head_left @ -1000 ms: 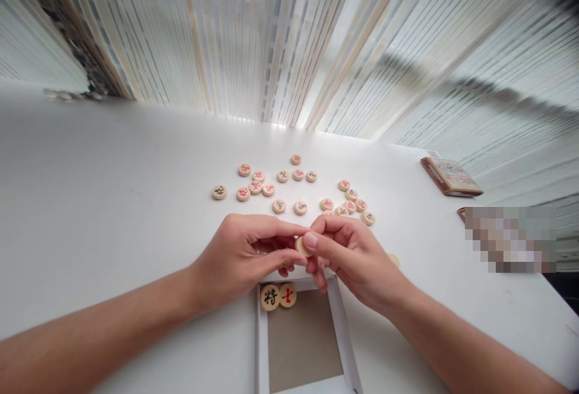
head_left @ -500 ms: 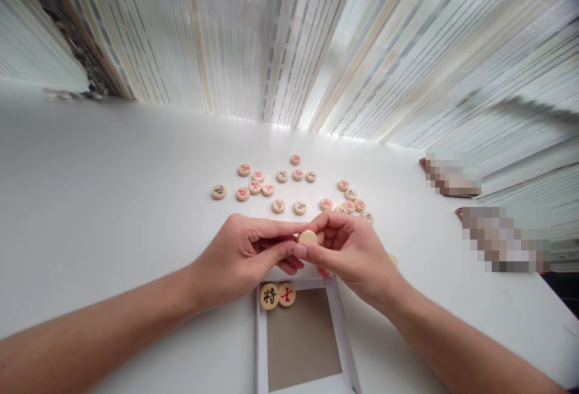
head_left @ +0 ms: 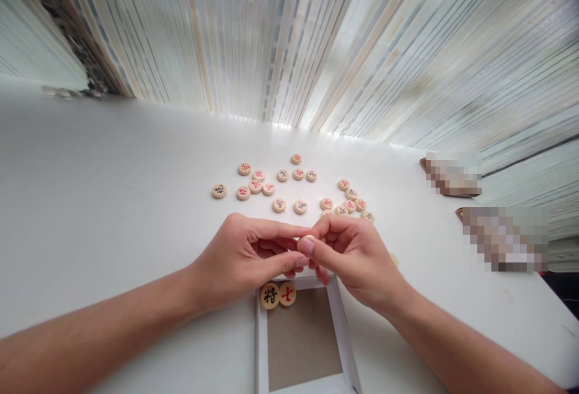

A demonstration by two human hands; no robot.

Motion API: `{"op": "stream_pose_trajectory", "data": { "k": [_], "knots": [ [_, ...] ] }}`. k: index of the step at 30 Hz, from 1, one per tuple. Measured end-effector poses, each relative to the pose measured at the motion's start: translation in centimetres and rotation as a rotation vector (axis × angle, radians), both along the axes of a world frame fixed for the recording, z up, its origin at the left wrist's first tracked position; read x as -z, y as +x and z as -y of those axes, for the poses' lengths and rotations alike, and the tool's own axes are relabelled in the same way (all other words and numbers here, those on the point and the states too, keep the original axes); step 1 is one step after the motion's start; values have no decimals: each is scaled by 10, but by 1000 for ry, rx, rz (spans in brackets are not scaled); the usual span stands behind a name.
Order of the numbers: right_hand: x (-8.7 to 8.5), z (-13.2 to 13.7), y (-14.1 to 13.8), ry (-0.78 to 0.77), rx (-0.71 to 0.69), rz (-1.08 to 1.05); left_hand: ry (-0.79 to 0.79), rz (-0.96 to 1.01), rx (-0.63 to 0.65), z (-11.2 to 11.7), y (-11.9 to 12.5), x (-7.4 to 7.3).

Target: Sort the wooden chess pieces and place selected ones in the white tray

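Observation:
Between my fingertips is a round pale wooden Chinese chess piece (head_left: 301,241), mostly covered by my right thumb. My right hand (head_left: 355,252) pinches it between thumb and fingers. Fingers of my left hand (head_left: 248,252) close around its left side, with the thumb just below. Under the hands lies an open white box (head_left: 261,352) with a brown bottom. Two chess pieces sit side by side in its far left corner: one with a black character (head_left: 270,295) and one with a red character (head_left: 287,293).
Several red- and black-marked chess pieces (head_left: 300,207) are scattered on the white table (head_left: 149,213) beyond my hands. Another piece (head_left: 394,259) is partly hidden by my right wrist. Two blurred-out objects (head_left: 446,186) stand at the right, and a striped curtain (head_left: 235,32) hangs behind.
My right thumb has slid up over the face of the piece, which showed plain before. My left thumb has shifted slightly right. The scattered pieces stay where they were.

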State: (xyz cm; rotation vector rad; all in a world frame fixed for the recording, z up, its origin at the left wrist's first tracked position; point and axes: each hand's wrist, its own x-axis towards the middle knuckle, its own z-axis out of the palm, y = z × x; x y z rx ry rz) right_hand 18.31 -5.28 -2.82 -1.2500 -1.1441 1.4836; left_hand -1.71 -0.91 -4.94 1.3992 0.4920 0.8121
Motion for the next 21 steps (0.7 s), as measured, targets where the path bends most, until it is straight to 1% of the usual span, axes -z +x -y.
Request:
{"op": "stream_pose_trajectory", "data": {
  "k": [3, 7, 10, 12, 13, 16, 18, 19, 21],
  "knots": [
    [0, -1, 1, 46, -36, -4, -36, 12, -13, -1, 1, 0],
    [0, -5, 2, 118, -87, -50, -83, 41, -88, -3, 4, -1],
    [1, -6, 2, 185, -88, -34, -32, 40, -150, -3, 5, 1],
    [3, -6, 2, 242, -71, -4, 88, 4, -192, -3, 4, 2],
    [5, -6, 2, 266, -63, 15, 177, -19, -221, -3, 3, 3],
    [10, -5, 4, 310, -23, 76, 511, -58, -308, -3, -1, 5],
    [12, -4, 5, 343, 2, 112, 691, -57, -339, -4, -2, 6],
    [12, -4, 5, 366, 6, 128, 749, -53, -344, -5, -3, 6],
    [12, -3, 6, 419, 0, 162, 805, -43, -349, -6, -3, 7]
  ]
}}
